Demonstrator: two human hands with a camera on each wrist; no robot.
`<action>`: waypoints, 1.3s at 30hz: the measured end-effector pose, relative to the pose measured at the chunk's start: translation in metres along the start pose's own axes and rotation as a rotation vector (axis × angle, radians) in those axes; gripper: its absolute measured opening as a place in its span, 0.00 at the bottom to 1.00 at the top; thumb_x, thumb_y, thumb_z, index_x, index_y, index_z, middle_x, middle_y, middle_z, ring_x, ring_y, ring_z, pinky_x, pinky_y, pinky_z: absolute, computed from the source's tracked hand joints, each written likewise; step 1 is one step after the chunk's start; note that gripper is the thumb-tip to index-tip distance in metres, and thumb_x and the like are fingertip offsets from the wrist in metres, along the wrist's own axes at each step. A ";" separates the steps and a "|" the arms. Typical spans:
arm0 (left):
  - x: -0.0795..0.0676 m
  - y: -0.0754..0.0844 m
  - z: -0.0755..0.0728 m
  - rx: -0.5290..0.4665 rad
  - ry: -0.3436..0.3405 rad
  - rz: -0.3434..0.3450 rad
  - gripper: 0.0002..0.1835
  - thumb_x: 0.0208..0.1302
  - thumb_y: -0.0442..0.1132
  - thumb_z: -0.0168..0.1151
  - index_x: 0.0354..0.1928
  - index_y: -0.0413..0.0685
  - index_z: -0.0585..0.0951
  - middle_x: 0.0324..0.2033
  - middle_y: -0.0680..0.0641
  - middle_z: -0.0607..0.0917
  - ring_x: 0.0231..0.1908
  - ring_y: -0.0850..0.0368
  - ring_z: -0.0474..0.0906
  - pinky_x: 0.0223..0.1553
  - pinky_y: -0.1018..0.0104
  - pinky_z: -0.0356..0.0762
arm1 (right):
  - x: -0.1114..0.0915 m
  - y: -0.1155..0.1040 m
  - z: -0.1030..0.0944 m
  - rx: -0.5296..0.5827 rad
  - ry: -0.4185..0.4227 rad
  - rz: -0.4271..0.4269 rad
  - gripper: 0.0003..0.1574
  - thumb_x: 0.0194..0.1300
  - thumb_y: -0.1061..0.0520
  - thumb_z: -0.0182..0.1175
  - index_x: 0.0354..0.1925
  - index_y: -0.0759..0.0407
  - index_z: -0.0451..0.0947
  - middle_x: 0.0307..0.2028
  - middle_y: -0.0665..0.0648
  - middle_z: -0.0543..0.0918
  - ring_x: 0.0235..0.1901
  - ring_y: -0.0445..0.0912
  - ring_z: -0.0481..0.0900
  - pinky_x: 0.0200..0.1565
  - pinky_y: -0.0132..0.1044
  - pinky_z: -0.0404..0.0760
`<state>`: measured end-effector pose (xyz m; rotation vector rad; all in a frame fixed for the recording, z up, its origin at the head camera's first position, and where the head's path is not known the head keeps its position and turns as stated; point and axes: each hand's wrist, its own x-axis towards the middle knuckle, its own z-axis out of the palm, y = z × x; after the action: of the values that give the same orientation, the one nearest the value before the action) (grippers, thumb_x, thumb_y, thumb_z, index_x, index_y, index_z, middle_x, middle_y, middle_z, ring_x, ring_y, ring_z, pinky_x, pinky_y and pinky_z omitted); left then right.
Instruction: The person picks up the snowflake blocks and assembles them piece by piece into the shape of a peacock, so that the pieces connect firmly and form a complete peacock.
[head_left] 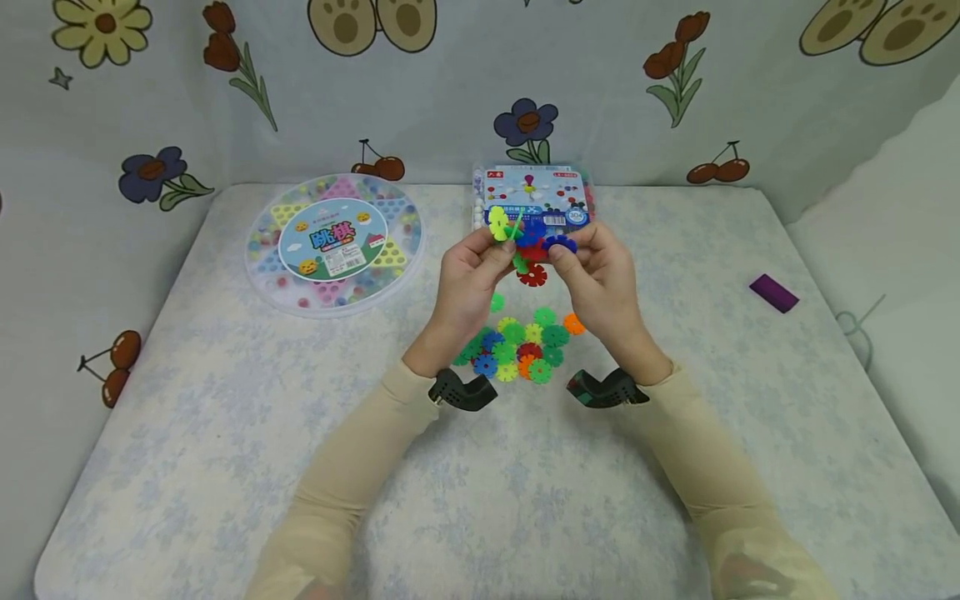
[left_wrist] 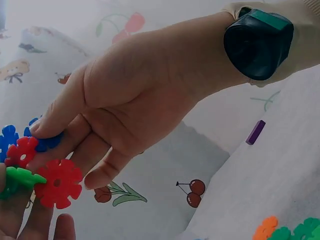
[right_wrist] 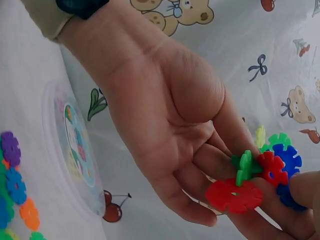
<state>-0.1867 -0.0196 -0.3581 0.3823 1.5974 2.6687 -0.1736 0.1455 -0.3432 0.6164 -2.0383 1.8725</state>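
Observation:
Both hands hold up a joined cluster of notched plastic flower discs [head_left: 533, 274] in red, green, blue and yellow-green, above the table. My left hand [head_left: 471, 279] pinches the cluster's green part between thumb and fingers. A red disc [right_wrist: 234, 196] hangs below its fingers in the right wrist view. From the other side, my right hand [head_left: 606, 283] pinches a dark blue disc [head_left: 559, 242] at the cluster's edge. The left wrist view shows its thumb pressing on the blue disc [left_wrist: 49, 143], beside a smaller red one [left_wrist: 22, 152]. Fingers partly cover the joints between discs.
Below the hands lies a loose pile of flower discs [head_left: 513, 334] in several colours. A round Chinese checkers box [head_left: 408, 279] lies at the back left. Behind the hands stands a clear boxed set [head_left: 536, 187]. A purple block [head_left: 774, 293] lies to the right, near the table edge.

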 end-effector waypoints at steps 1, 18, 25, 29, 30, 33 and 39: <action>0.000 0.000 0.001 -0.012 0.001 0.011 0.16 0.75 0.23 0.47 0.58 0.15 0.69 0.34 0.64 0.87 0.38 0.72 0.84 0.54 0.73 0.82 | -0.001 0.001 0.001 0.031 0.024 0.005 0.04 0.73 0.64 0.59 0.38 0.62 0.74 0.28 0.37 0.85 0.23 0.34 0.72 0.30 0.23 0.74; -0.002 0.001 0.006 -0.112 0.099 0.034 0.12 0.77 0.26 0.47 0.53 0.25 0.76 0.35 0.60 0.87 0.36 0.67 0.84 0.49 0.72 0.83 | -0.005 0.008 0.012 0.311 0.151 0.073 0.07 0.71 0.59 0.64 0.33 0.51 0.79 0.28 0.46 0.80 0.31 0.41 0.75 0.41 0.29 0.79; 0.002 0.009 -0.003 -0.024 0.096 0.031 0.08 0.75 0.25 0.51 0.47 0.26 0.78 0.28 0.59 0.84 0.32 0.67 0.81 0.46 0.72 0.82 | -0.002 0.003 0.005 0.110 0.106 0.094 0.18 0.69 0.71 0.59 0.31 0.49 0.81 0.25 0.43 0.81 0.27 0.40 0.76 0.37 0.30 0.78; 0.001 0.009 -0.002 0.097 0.042 0.031 0.10 0.73 0.24 0.52 0.48 0.18 0.75 0.27 0.63 0.84 0.32 0.71 0.80 0.46 0.74 0.80 | -0.002 0.003 0.002 0.132 0.060 0.073 0.19 0.66 0.72 0.61 0.29 0.49 0.84 0.26 0.44 0.81 0.27 0.41 0.75 0.36 0.30 0.79; 0.000 0.009 -0.002 0.106 0.039 0.036 0.11 0.73 0.24 0.52 0.49 0.16 0.75 0.27 0.64 0.85 0.32 0.71 0.81 0.46 0.75 0.79 | -0.002 0.004 0.002 0.144 0.052 0.065 0.19 0.66 0.72 0.61 0.29 0.49 0.84 0.26 0.44 0.81 0.27 0.41 0.75 0.35 0.30 0.78; -0.001 0.007 -0.002 0.097 0.036 0.040 0.12 0.73 0.24 0.51 0.49 0.15 0.74 0.27 0.64 0.85 0.32 0.72 0.81 0.47 0.75 0.80 | -0.003 0.006 0.003 0.188 0.037 0.046 0.18 0.67 0.71 0.61 0.29 0.49 0.85 0.26 0.45 0.80 0.27 0.42 0.74 0.35 0.30 0.77; -0.002 0.001 0.002 0.140 -0.007 0.019 0.13 0.73 0.24 0.52 0.50 0.15 0.76 0.27 0.65 0.85 0.33 0.72 0.83 0.49 0.74 0.82 | -0.003 0.005 0.000 0.274 0.092 0.064 0.14 0.69 0.66 0.63 0.30 0.51 0.86 0.26 0.46 0.82 0.27 0.42 0.73 0.35 0.29 0.76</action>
<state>-0.1841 -0.0185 -0.3572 0.4100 1.7935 2.5730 -0.1735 0.1458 -0.3488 0.5247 -1.7789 2.1958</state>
